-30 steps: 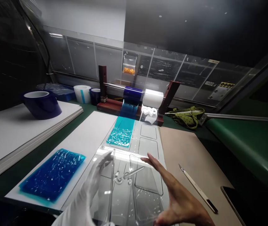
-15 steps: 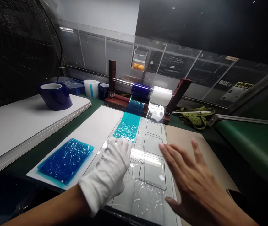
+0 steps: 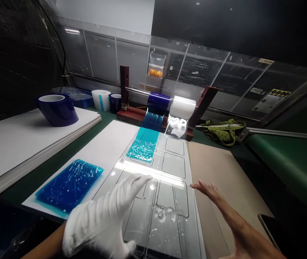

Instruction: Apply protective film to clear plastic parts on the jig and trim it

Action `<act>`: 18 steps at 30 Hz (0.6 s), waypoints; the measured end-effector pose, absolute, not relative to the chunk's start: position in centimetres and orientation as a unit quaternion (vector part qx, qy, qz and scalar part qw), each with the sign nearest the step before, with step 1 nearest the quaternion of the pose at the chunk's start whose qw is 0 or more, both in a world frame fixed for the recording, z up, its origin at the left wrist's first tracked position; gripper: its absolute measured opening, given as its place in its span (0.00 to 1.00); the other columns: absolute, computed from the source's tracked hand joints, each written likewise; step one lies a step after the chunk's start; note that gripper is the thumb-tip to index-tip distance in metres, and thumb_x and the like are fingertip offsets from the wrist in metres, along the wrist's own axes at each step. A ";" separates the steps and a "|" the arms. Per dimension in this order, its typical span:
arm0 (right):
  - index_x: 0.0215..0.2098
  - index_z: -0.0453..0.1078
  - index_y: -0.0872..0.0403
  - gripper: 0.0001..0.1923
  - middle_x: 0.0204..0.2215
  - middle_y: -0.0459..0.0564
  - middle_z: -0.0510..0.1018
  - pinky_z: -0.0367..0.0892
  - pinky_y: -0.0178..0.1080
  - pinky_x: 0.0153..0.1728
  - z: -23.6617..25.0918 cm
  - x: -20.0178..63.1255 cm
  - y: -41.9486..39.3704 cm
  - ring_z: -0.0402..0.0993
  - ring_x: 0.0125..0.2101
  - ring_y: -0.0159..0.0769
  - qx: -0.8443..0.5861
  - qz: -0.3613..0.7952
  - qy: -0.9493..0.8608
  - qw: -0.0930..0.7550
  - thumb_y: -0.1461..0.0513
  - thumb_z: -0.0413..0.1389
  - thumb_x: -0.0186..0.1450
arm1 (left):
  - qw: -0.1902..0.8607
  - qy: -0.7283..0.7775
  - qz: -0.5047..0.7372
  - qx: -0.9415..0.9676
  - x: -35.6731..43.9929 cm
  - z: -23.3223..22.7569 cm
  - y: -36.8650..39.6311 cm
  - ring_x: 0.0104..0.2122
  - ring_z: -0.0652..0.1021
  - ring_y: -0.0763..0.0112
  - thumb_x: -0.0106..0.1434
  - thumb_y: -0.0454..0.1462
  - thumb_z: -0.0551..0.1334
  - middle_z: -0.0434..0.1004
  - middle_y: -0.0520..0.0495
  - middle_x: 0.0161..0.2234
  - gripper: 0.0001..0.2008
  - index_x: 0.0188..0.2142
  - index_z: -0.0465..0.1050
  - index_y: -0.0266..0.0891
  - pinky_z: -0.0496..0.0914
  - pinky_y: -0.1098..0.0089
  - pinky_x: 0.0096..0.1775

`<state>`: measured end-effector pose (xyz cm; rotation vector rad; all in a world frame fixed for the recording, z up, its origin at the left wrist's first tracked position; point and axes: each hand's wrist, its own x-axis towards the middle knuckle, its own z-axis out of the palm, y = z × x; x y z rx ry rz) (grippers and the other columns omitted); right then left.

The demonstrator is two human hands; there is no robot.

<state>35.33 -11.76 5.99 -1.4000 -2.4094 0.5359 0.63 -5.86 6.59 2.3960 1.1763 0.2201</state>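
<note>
My left hand (image 3: 107, 212), in a white glove, is over the near left part of a clear sheet (image 3: 172, 166) printed with rounded outlines. Its fingers reach forward and its thumb is spread wide; I see nothing gripped. My bare right hand (image 3: 231, 219) is at the sheet's right side, fingers extended and thumb hidden. Between the hands a glossy clear film (image 3: 166, 230) shows ripples and reflections; whether either hand touches it, I cannot tell. Ahead, teal-blue film (image 3: 142, 145) runs onto the sheet from a blue roll (image 3: 159, 101). A clear film strip hangs from a white roll (image 3: 183, 107).
The rolls hang on a dark red stand (image 3: 130, 117). Left, a blue tape roll (image 3: 57, 111) sits on stacked white boards (image 3: 13, 144). A stack of blue film pieces (image 3: 69, 185) lies nearer me. A green pouch (image 3: 222, 131) and brown board (image 3: 215, 162) are at right.
My left hand has left the teal film's near end and come back toward me, thumb spreading. My right hand has lowered and turned edge-on. The clear film's ripples have shifted.
</note>
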 end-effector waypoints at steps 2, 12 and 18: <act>0.71 0.29 0.45 0.61 0.68 0.56 0.51 0.45 0.64 0.62 6.0 36.3 -12.3 0.36 0.67 0.59 -0.478 0.223 -0.838 0.139 0.44 0.64 0.54 | 0.215 0.422 0.076 0.877 0.6 6.4 -5.8 0.55 0.73 0.47 0.41 0.40 0.64 0.48 0.42 0.68 0.59 0.67 0.29 0.56 0.78 0.58 0.44; 0.70 0.28 0.50 0.63 0.65 0.60 0.57 0.42 0.60 0.64 2.4 42.4 -4.6 0.47 0.66 0.55 -0.720 0.141 -0.633 0.248 0.42 0.62 0.52 | 0.135 0.524 0.315 0.780 5.1 1.9 -5.1 0.60 0.64 0.39 0.48 0.48 0.64 0.56 0.31 0.63 0.55 0.68 0.33 0.40 0.68 0.41 0.54; 0.70 0.32 0.51 0.63 0.63 0.62 0.60 0.50 0.61 0.60 -1.8 46.1 2.7 0.55 0.63 0.58 -0.754 0.159 -0.606 0.198 0.44 0.63 0.48 | 0.369 0.472 0.380 0.705 5.1 -2.1 -5.5 0.53 0.73 0.45 0.50 0.53 0.65 0.71 0.43 0.56 0.52 0.68 0.37 0.53 0.73 0.44 0.50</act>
